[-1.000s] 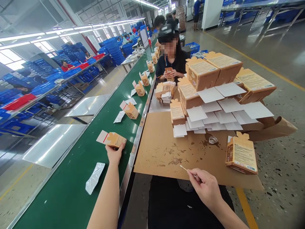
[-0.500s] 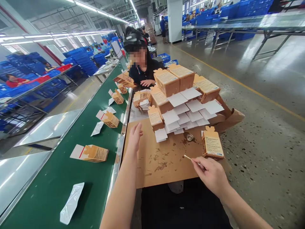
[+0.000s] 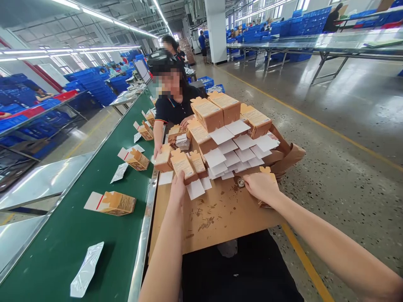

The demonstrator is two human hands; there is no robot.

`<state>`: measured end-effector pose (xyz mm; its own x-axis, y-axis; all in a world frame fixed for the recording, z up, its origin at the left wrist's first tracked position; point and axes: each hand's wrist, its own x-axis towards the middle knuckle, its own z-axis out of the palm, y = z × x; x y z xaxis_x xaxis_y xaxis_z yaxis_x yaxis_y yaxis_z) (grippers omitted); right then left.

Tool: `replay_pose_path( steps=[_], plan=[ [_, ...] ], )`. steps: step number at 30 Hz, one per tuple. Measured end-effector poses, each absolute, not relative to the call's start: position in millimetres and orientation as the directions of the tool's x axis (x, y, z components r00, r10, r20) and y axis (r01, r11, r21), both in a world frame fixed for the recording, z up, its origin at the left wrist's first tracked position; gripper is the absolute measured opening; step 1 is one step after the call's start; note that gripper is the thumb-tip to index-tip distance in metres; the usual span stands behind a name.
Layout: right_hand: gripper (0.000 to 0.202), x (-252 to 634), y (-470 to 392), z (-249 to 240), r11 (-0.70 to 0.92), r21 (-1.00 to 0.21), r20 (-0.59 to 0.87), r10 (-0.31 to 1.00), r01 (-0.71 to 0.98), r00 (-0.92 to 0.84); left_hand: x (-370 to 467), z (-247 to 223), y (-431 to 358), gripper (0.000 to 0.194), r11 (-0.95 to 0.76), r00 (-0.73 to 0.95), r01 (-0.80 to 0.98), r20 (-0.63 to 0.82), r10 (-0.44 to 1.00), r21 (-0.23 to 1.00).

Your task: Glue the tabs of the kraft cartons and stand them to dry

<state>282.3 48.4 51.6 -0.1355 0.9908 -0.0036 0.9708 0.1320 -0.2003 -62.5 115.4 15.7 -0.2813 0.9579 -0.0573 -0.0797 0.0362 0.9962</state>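
Note:
My left hand [image 3: 178, 188] is closed on the near-left edge of an orange-brown carton [image 3: 183, 165], whose white flap [image 3: 195, 189] sticks out toward me. Another carton [image 3: 197, 162] stands just right of it. My right hand [image 3: 260, 187] pinches at a small round clear dish [image 3: 241, 183] on the cardboard sheet [image 3: 217, 226]. The cotton swab seen in those fingers earlier is hidden now. Behind that hand, a carton [image 3: 265, 169] is mostly covered. Across from me, a co-worker's hand [image 3: 158, 150] touches another carton [image 3: 164, 160].
At my left runs a green conveyor belt [image 3: 59, 226] carrying open cartons [image 3: 119, 203] and silvery packets [image 3: 87, 269]. Beyond my hands rises a stack of cartons [image 3: 206, 114] with white flaps [image 3: 234, 144]. A metal rail [image 3: 140, 247] edges the belt.
My left hand has gone from bare and open to gripping a carton. My right hand has moved forward and left to the dish. The co-worker's arm now reaches toward the belt side with a carton.

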Motion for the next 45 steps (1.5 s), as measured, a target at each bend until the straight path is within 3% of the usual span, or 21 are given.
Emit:
replay_pose_path(
  steps=[4, 7, 11, 15, 22, 31, 39, 45],
  plan=[
    [0.029, 286.5, 52.8, 50.8, 0.153, -0.211, -0.025, 0.987, 0.965, -0.162, -70.8, 17.5, 44.0, 0.071, 0.095, -0.231, -0.321, -0.175, 0.957, 0.942],
    [0.028, 293.4, 42.9, 54.3, 0.155, -0.22, -0.01, 0.987, 0.963, -0.162, -73.5, 8.4, -11.9, 0.074, 0.164, -0.204, -0.37, -0.253, 0.946, 0.914],
    [0.03, 280.7, -3.7, 41.2, 0.221, -0.429, 0.213, 0.967, 0.876, -0.14, -78.0, -10.5, -54.6, 0.076, 0.208, -0.25, -0.385, -0.319, 0.914, 0.899],
    [0.029, 229.3, -63.3, 0.5, 0.351, -0.593, 0.314, 0.93, 0.725, -0.193, -76.4, -19.6, -58.6, 0.082, 0.197, -0.321, -0.28, -0.285, 0.903, 0.939],
    [0.03, 160.0, -91.4, -51.0, 0.414, -0.58, 0.273, 0.91, 0.702, -0.312, -67.8, -16.8, -55.3, 0.09, 0.205, -0.376, -0.168, -0.255, 0.891, 0.964],
    [0.034, 175.3, -78.1, -52.5, 0.384, -0.563, 0.302, 0.92, 0.732, -0.25, -52.7, -23.3, -62.7, 0.092, 0.1, -0.402, -0.054, -0.113, 0.909, 0.994],
    [0.041, 205.6, -108.7, -38.0, 0.302, -0.68, 0.344, 0.936, 0.668, -0.074, -32.3, -16.6, -91.0, 0.071, 0.156, -0.426, 0.392, 0.029, 0.904, 0.907],
    [0.041, 201.2, -115.4, -33.1, 0.322, -0.688, 0.364, 0.928, 0.651, -0.074, -22.9, -14.7, -90.2, 0.063, 0.201, -0.432, 0.485, 0.033, 0.901, 0.851]
  ],
)
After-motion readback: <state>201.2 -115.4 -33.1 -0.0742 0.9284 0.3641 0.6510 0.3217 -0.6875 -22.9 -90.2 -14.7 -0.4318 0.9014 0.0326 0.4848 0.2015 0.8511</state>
